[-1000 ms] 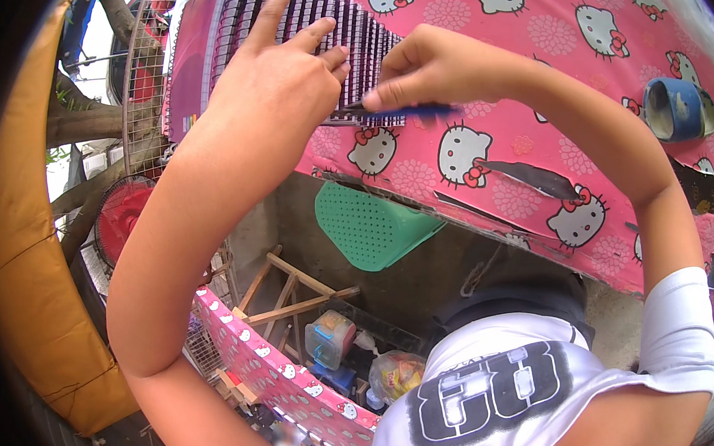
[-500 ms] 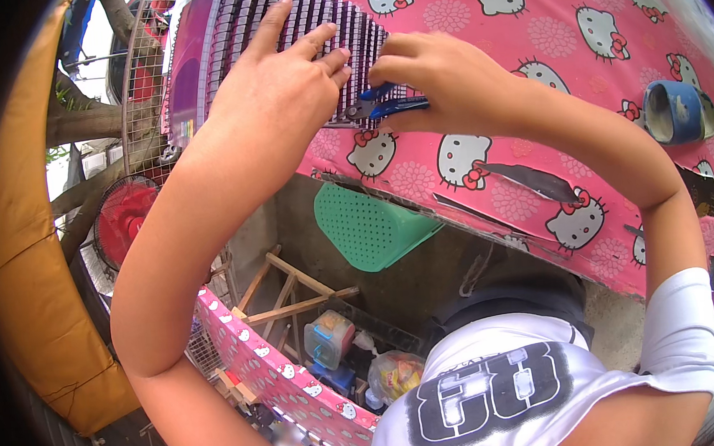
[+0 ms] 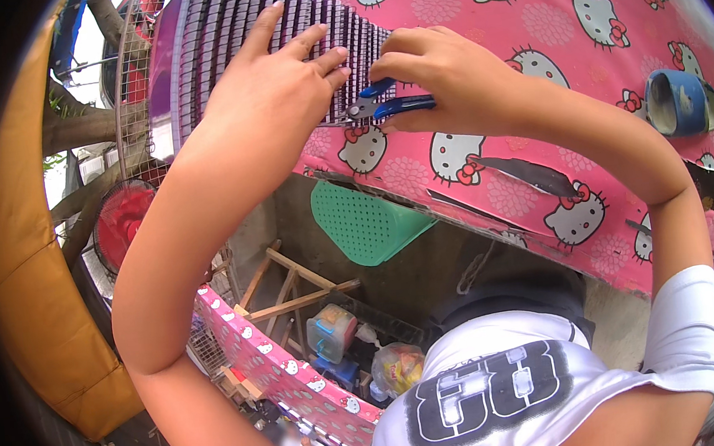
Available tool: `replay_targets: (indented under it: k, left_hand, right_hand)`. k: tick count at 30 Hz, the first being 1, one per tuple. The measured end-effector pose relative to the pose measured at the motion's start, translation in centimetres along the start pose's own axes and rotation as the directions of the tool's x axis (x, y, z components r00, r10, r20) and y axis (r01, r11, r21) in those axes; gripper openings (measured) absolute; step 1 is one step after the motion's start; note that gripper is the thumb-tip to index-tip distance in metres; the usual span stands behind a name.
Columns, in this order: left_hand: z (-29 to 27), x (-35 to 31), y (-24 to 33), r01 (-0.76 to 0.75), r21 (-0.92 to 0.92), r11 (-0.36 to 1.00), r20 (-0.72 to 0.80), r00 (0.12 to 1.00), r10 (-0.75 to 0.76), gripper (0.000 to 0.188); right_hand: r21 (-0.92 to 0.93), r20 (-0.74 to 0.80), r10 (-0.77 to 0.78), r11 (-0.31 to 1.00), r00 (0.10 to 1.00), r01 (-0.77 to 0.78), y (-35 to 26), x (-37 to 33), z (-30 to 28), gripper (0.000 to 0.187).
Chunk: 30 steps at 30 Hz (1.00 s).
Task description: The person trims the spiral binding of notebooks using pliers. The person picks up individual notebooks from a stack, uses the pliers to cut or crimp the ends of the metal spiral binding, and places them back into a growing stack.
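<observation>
A purple sheet bearing many parallel rows of small dark and silvery segments (image 3: 217, 41) lies at the far left of the table. My left hand (image 3: 275, 87) rests on these rows, palm down, its fingers spread. Small cutting pliers with blue handles (image 3: 405, 104) are in my right hand (image 3: 459, 77), which grips them from the right. Their metal jaws sit at the near edge of the rows, just right of my left hand. Whether the jaws have a piece between them is too small to tell.
The table wears a pink cartoon-cat cover (image 3: 547, 23), torn along its near edge. A blue slipper-like object (image 3: 673, 103) stands on the right. Below the edge hang a green perforated basket (image 3: 365, 222) and, lower, a wooden frame (image 3: 299, 282) and a plastic tub (image 3: 332, 334). A red fan (image 3: 122, 225) stands left.
The view has shifted slightly, and more of the segmented rows shows left of my left hand. The pliers' handles look a little farther apart. Both hands keep nearly the same places.
</observation>
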<state>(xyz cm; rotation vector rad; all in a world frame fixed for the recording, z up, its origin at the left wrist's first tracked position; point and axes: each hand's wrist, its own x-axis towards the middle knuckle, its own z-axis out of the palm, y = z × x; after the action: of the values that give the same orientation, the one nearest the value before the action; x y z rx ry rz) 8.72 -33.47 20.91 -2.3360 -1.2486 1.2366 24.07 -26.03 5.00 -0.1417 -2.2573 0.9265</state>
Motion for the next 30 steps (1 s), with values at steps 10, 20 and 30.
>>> replay_targets:
  k: [10, 20, 30]
  left_hand:
    - [-0.2, 0.6, 0.3, -0.041, -0.062, 0.997, -0.079, 0.996, 0.036, 0.054]
    - [0.0, 1.0, 0.0, -0.062, 0.041, 0.997, 0.013, 0.998, 0.062, 0.053]
    - [0.7, 1.2, 0.8, -0.056, -0.028, 0.998, -0.001, 0.998, 0.056, 0.057]
  right_hand:
    - [0.463, 0.635, 0.449, 0.43, 0.629, -0.775, 0.2, 2.5, -1.2, 0.05]
    - [-0.124, -0.105, -0.127, 0.986, 0.986, 0.114, 1.4, -0.5, 1.5, 0.04]
    - [0.294, 0.415, 0.403, 0.788, 0.815, -0.54, 0.7, 0.8, 0.2, 0.04]
